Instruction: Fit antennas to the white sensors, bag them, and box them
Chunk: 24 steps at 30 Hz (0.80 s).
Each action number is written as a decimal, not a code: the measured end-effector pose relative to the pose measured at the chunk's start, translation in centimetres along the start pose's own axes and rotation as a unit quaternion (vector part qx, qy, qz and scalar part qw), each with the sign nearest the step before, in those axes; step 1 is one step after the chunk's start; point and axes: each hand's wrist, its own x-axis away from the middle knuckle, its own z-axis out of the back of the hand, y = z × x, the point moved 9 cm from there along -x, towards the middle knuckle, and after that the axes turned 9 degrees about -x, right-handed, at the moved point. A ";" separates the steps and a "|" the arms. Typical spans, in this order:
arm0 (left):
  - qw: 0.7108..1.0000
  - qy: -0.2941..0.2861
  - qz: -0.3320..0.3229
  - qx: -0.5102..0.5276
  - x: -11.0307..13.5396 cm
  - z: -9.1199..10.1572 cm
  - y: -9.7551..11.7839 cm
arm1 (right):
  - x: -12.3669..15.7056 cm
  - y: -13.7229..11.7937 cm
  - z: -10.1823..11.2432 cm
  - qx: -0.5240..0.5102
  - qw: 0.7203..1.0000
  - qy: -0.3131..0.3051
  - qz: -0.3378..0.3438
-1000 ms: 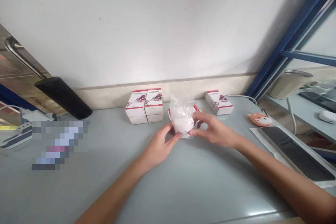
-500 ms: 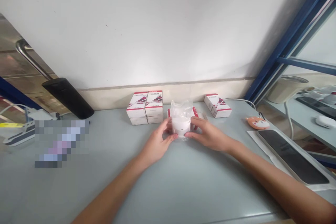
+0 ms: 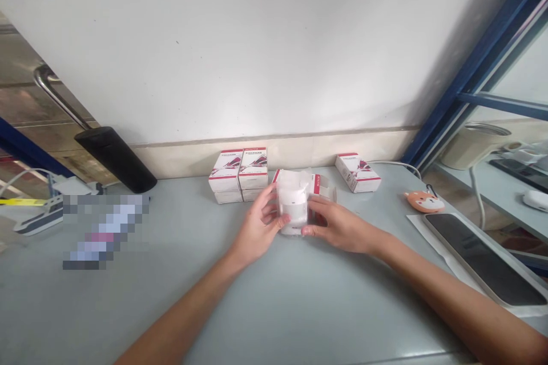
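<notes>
A small white device (image 3: 293, 205) with a rounded body, wrapped in a clear plastic bag, is held between both hands just above or on the table; its exact kind is hard to tell. My left hand (image 3: 257, 224) grips its left side, thumb across the front and fingers along the side. My right hand (image 3: 338, 224) is closed on its right side, thumb at the lower corner. Directly behind it lies a white and red box (image 3: 317, 183), partly hidden by the device and the right fingers; its right end looks open.
Stacked white and red boxes (image 3: 238, 174) stand by the wall, left of my hands. Another such box (image 3: 358, 173) lies to the right. An orange animal-faced case (image 3: 425, 201) and a dark-screened phone (image 3: 483, 256) are farther right. A black cylinder (image 3: 117, 159) and a pixelated item (image 3: 107, 231) are at left.
The wrapped device has been tilted so that more of its front shows, and the loose bag top no longer sticks up. Both hands keep hold of it. The view has shifted slightly.
</notes>
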 end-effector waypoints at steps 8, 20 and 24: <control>0.996 -0.076 0.025 -0.042 0.0 -0.9 -0.8 | -0.2 1.0 -0.9 -0.004 1.000 -0.010 0.005; 0.988 -0.084 0.002 -0.128 0.8 -1.5 0.2 | -0.1 -0.3 -1.2 0.077 0.996 -0.001 0.038; 0.996 -0.070 0.019 -0.051 0.5 -1.0 0.5 | 0.1 -1.3 -1.2 0.058 0.997 -0.007 0.053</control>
